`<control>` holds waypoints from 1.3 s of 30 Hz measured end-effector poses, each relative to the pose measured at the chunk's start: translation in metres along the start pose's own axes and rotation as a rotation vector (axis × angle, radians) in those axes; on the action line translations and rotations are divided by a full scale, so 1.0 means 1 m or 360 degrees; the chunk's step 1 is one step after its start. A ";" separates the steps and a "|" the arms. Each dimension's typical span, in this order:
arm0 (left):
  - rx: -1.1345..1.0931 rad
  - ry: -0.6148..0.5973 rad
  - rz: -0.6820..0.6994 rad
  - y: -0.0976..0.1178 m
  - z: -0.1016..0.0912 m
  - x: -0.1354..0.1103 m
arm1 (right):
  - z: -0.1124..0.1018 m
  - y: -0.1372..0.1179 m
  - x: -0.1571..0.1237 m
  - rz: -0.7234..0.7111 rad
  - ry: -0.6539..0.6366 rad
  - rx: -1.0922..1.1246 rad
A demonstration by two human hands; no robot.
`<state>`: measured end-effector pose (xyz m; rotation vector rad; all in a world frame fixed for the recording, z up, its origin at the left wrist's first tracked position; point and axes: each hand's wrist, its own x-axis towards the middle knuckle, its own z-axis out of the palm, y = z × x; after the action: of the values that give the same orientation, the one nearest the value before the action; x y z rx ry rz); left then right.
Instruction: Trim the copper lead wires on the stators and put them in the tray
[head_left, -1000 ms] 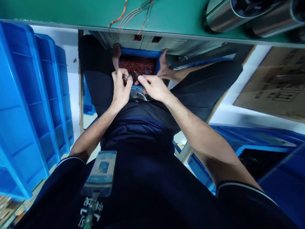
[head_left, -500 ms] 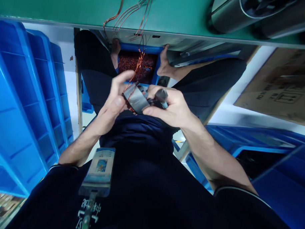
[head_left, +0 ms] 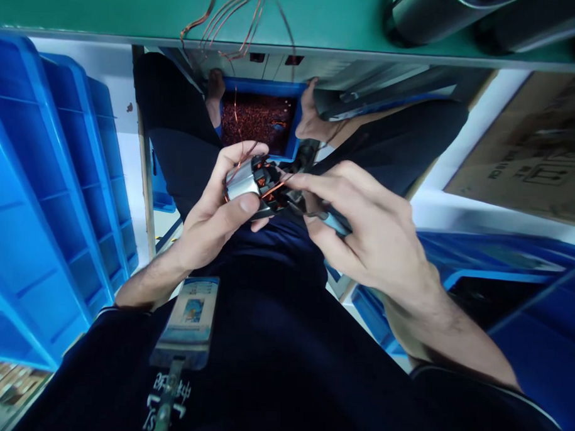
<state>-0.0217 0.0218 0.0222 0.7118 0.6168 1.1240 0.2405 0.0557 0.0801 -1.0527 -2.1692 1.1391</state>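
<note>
My left hand [head_left: 224, 204] is closed around a motor stator [head_left: 243, 178], a silvery ring with black plastic parts and copper windings. Its thumb presses on the near side of the metal. Loose copper wires stick up from the stator. In my right hand [head_left: 369, 221] are pliers with a light blue handle [head_left: 334, 225], their dark jaws close to the stator's right end. The index finger of that hand reaches to a copper wire there; whether it pinches the wire I cannot tell. Both hands are above my lap.
A blue bin [head_left: 260, 123] with copper scraps stands on the floor between the feet. Copper wires [head_left: 228, 18] hang over the edge of the green table [head_left: 110, 11], where dark metal cylinders [head_left: 431, 19] lie at right. Blue crates [head_left: 38, 200] are at left, a cardboard box [head_left: 530, 148] at right.
My left hand has closed more firmly round the stator, whose wound end now faces right. My right hand has let go of the stator's side and moved right, with the pliers turned towards it.
</note>
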 end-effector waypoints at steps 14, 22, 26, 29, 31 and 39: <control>0.0660 0.0522 -0.0486 -0.030 -0.003 0.037 | 0.011 0.002 -0.008 0.0042 0.0105 -0.0067; 0.0146 0.0714 -0.0800 -0.072 -0.012 0.009 | 0.077 0.088 -0.027 0.0335 0.0106 0.0262; -0.0238 0.0810 -0.0786 -0.079 -0.014 0.002 | 0.082 0.100 -0.034 0.0772 0.0013 0.0545; -0.0186 0.0597 -0.0505 -0.068 -0.011 0.003 | 0.064 0.090 -0.031 0.0675 0.0102 0.0366; -0.0098 0.0372 -0.0329 -0.053 -0.005 0.005 | 0.048 0.077 -0.027 0.0396 0.0154 0.0147; -0.0134 0.0097 -0.0079 -0.006 0.033 0.002 | 0.011 0.024 -0.023 0.0107 0.0197 -0.0356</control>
<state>0.0074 0.0154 0.0381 0.5890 0.6319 1.1224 0.2560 0.0409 0.0529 -1.2654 -2.2139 0.8483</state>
